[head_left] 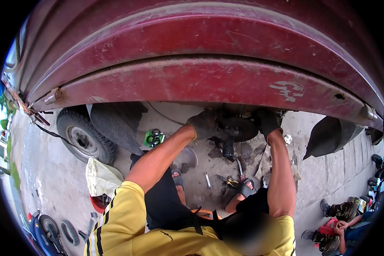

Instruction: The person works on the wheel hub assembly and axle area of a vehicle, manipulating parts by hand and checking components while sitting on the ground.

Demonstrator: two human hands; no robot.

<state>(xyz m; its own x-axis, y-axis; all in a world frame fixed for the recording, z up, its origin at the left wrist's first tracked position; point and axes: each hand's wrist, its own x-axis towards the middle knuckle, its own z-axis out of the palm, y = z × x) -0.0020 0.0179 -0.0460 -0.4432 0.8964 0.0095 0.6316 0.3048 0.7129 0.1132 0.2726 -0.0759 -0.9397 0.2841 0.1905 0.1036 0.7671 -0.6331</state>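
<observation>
Both my hands wear dark, greasy gloves and reach under the lower edge of a red vehicle body [192, 81]. My left hand [204, 123] is at the left side of a blackened, round metal part [242, 131]. At the part's right side is my right hand [266, 121]. A short dark cylinder [228, 148] points down from the part toward me. Shadow and grime blend the glove fingers with the metal, so their grip is hidden. On the concrete between my sandalled feet lie a wrench [207, 180] and a yellow-and-black hand tool [231, 182].
To the left stand a wheel [79, 138] and a black mud flap [111, 123]. A green packet with black rings [153, 138] lies nearby. A white sack [101, 177] covers a red container [96, 204]. Another flap [328, 136] hangs right; someone [343, 226] sits lower right.
</observation>
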